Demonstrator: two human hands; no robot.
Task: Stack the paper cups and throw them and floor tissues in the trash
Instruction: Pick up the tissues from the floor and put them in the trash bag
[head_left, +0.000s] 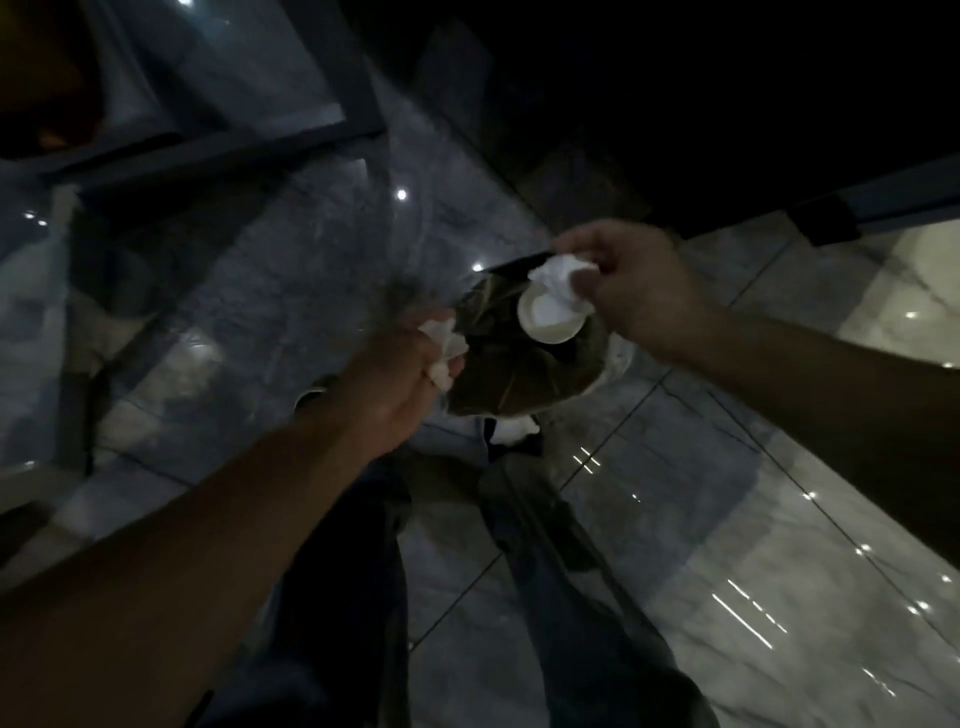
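Left hand (400, 374) clutching tissue (441, 345), right hand (639, 291) pinching tissue wad (558, 278)

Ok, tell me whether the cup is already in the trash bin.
In. The cup lies inside the bin on its liner, mouth up, below the right hand, which holds a tissue.

Two hands, left (400, 384) and right (639, 291), two crumpled tissues (558, 278) (441, 345), one trash bin (519, 374), and seemingly one paper cup (550, 319).
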